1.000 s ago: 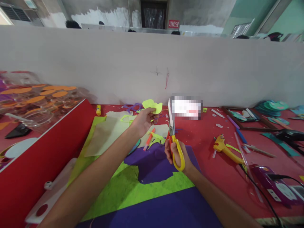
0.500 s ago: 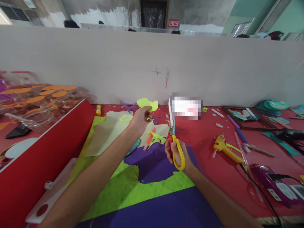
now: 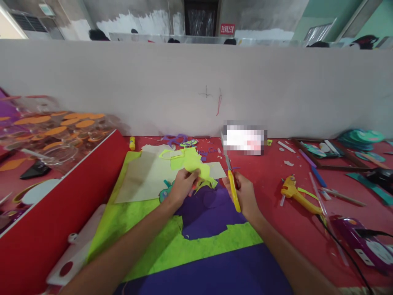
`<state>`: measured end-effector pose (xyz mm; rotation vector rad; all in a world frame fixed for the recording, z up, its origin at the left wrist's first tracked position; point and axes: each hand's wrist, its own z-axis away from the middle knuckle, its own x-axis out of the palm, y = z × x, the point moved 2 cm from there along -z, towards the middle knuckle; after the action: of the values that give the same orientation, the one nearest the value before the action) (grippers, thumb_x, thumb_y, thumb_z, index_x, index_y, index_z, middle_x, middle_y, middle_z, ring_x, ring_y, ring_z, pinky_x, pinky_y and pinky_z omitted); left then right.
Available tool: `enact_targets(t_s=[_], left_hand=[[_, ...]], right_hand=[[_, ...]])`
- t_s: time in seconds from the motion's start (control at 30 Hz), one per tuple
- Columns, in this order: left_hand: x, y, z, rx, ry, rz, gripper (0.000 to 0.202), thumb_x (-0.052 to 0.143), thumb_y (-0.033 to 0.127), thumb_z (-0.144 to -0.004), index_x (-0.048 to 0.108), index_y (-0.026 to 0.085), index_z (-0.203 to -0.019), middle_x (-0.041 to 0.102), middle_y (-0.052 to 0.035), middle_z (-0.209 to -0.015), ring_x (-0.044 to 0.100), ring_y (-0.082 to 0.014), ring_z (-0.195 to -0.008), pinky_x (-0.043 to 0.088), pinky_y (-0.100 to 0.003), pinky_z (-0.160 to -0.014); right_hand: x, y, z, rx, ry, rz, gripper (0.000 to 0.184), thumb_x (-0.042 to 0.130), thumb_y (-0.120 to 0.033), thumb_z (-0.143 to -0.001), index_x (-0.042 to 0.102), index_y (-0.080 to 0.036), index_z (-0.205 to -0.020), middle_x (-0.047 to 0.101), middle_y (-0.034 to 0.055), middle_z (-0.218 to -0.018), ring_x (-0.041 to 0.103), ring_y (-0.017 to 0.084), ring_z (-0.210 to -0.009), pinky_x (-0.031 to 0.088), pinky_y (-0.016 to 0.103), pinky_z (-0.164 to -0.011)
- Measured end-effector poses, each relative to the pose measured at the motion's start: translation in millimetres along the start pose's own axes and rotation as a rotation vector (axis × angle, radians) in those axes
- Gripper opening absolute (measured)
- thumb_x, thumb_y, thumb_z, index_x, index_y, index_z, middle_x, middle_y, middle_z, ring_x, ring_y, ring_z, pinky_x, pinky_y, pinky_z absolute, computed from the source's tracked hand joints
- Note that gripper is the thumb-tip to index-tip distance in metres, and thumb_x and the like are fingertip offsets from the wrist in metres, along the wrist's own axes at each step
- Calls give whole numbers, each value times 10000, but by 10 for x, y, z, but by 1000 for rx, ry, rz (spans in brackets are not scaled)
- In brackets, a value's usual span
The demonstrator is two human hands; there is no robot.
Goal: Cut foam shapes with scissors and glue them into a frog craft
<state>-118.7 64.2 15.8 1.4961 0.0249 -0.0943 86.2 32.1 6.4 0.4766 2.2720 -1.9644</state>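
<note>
My left hand (image 3: 186, 184) pinches a yellow-green paper cutout (image 3: 192, 162) with rounded lobes, over the middle of the work area. Scissors (image 3: 232, 186) with yellow handles are in my right hand (image 3: 244, 190), fingers wrapped round the handles and blades pointing away from me. Under both hands lie a purple sheet (image 3: 202, 215) and a yellow-green sheet (image 3: 215, 248) with a ragged cut edge. A pale cream sheet (image 3: 141, 176) lies to the left. Yellow-green scraps and a teal cut shape (image 3: 164, 192) are close to my left hand.
A yellow glue gun (image 3: 297, 192) with a cord and a purple device (image 3: 362, 241) lie on the right. A brown frame (image 3: 331, 164) stands behind them. The red divider (image 3: 61, 180) on the left borders clear cups with orange discs (image 3: 58, 127). A white panel (image 3: 153, 86) rises behind.
The cutout in my left hand has come lower and nearer to me. The scissors have dropped and turned edge-on in my right hand. The whole view has shifted slightly.
</note>
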Motion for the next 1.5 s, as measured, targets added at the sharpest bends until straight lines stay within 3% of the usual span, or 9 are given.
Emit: enact_targets(t_s=[0.1, 0.33, 0.5, 0.67, 0.83, 0.93, 1.07, 1.23, 1.5], left_hand=[[-34, -111, 43, 71, 64, -104, 316, 673, 410, -810, 552, 197, -611, 497, 36, -520, 419, -119, -481, 296, -257, -521], [4, -95, 136, 351, 81, -356, 236, 586, 373, -927, 644, 218, -758, 595, 2, -652, 520, -167, -612, 360, -270, -630], [20, -45, 180, 382, 47, -381, 207, 595, 352, -934, 687, 219, -804, 634, -16, -707, 515, -177, -635, 352, -270, -637], [40, -29, 189, 386, -19, -420, 272, 597, 362, -943, 676, 208, -733, 651, -15, -674, 545, -167, -616, 367, -269, -644], [54, -32, 212, 500, -101, -536, 297, 570, 347, -967, 697, 212, -735, 710, -4, -705, 622, -165, -677, 433, -264, -695], [56, -63, 216, 620, -136, -609, 299, 531, 329, -1001, 719, 217, -796, 751, 3, -761, 664, -165, -751, 464, -274, -756], [54, -121, 197, 770, -130, -779, 255, 554, 335, -1016, 727, 215, -874, 767, -2, -833, 674, -166, -797, 455, -326, -854], [53, -158, 158, 784, -74, -1173, 252, 660, 308, -954, 692, 220, -1188, 738, -61, -1162, 612, -271, -1084, 399, -429, -916], [47, -107, 143, 814, -174, -1259, 171, 536, 195, -1001, 705, 212, -1007, 722, -54, -968, 598, -265, -1024, 390, -435, -938]], right_hand=[[-216, -64, -90, -73, 52, 393, 537, 659, -711, -780, 453, -235, -644, 475, -41, -540, 409, 123, -510, 281, 258, -495], [-688, 53, -20, 150, -256, 1026, 484, 586, -690, -846, 613, -218, -743, 711, 100, -717, 678, 276, -689, 303, 296, -550], [-936, 112, 147, 218, -352, 1189, 465, 558, -588, -928, 699, -149, -989, 770, 190, -889, 745, 344, -827, 372, 326, -604], [-1112, -244, 100, 138, -382, 1292, 383, 591, -518, -949, 708, -166, -852, 759, 166, -833, 737, 350, -838, 430, 355, -657], [-624, -569, -73, -268, -434, 575, 395, 671, -480, -926, 657, -241, -1240, 744, 123, -1188, 711, 285, -1029, 521, 369, -837], [-173, -429, -167, -394, -575, 222, 355, 692, -510, -905, 682, -255, -1152, 736, 87, -1175, 684, 261, -1064, 522, 370, -906], [82, -40, -273, -280, -395, -97, 283, 682, -501, -902, 662, -226, -839, 715, 36, -893, 677, 213, -860, 524, 329, -808], [-19, 268, -305, -36, -37, -318, 285, 739, -465, -830, 610, -221, -761, 585, -14, -726, 552, 159, -680, 460, 276, -637], [-58, 277, -347, 73, 41, -394, 326, 762, -518, -775, 626, -222, -764, 579, -12, -699, 529, 153, -624, 442, 269, -542]])
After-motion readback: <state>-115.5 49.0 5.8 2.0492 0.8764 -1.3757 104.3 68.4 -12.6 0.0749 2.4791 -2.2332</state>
